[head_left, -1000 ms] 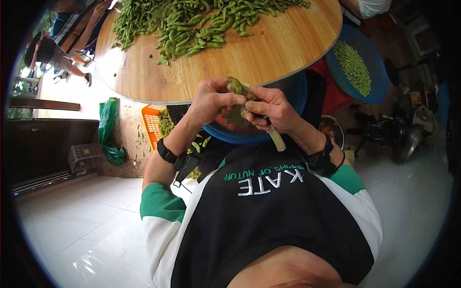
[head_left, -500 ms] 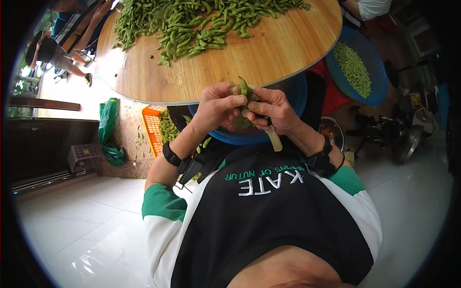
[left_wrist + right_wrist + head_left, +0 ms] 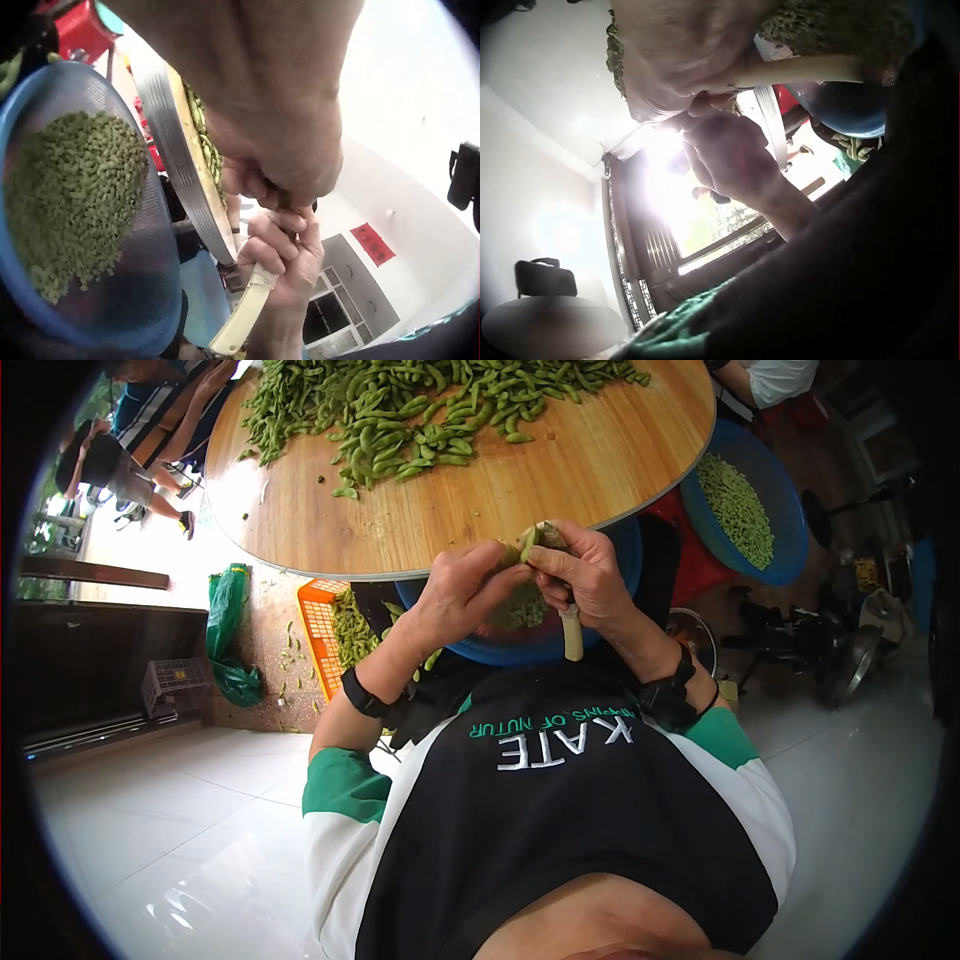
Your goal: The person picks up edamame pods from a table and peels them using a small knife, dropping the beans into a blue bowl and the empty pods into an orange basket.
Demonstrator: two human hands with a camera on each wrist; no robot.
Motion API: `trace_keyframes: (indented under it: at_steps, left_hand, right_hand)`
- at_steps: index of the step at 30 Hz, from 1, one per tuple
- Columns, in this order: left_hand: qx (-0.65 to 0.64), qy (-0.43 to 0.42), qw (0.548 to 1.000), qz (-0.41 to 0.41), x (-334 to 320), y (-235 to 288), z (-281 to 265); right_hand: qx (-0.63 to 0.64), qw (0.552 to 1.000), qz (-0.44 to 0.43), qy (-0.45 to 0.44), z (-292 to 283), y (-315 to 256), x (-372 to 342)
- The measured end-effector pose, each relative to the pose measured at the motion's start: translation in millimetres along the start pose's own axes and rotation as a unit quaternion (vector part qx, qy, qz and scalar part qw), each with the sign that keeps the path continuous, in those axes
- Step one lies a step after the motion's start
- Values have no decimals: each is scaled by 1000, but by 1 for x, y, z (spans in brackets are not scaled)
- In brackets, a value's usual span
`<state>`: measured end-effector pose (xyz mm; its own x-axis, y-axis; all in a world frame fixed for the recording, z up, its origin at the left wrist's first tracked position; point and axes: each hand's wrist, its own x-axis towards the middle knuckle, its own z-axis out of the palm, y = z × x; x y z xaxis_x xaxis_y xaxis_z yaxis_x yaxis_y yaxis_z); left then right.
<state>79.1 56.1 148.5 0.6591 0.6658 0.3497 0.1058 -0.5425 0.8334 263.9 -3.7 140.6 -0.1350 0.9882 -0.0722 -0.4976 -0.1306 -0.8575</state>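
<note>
Both hands meet close beyond the table's near edge in the head view, over a blue basin [image 3: 520,654] with green beans in it. My left hand [image 3: 462,592] pinches a green soybean pod between thumb and fingers. At my right thumb and forefinger is a green pod [image 3: 530,542]. My right hand [image 3: 588,572] also grips a knife by its cream handle [image 3: 571,636], which points back toward the body; the blade is hidden. In the left wrist view, the right fingers curl round this handle [image 3: 247,307].
Many soybean pods [image 3: 400,425] are heaped on the round wooden table [image 3: 590,455]. A second blue basin [image 3: 790,525] of shelled beans stands at the right. An orange crate [image 3: 316,625] of pods and a green bag [image 3: 232,640] sit at the left. Other people are at the far sides.
The left hand has shifted slightly right, its back turning upward. The pod, upright between the hands half a second ago, now lies at the right thumb; the knife handle hangs straighter.
</note>
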Motion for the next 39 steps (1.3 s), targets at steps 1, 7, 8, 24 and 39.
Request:
trace_keyframes:
  at_steps: [1,7,8,24,39]
  left_hand:
    - [10,-12,1000,17,-1,0,-1]
    - [-160,-22,971,-175,-9,-2,2]
    - [-160,-19,971,-175,-9,-3,3]
    - [-22,-56,994,-91,-18,-18,13]
    - [-2,-123,974,-193,-24,-14,10]
  right_hand:
    - [8,1000,8,-16,-1,1,0]
    - [18,999,13,-34,-1,0,-1]
    - [17,999,15,-36,-2,1,0]
    - [-293,953,-32,-66,-18,0,4]
    - [-540,824,-164,-53,-17,14,-1]
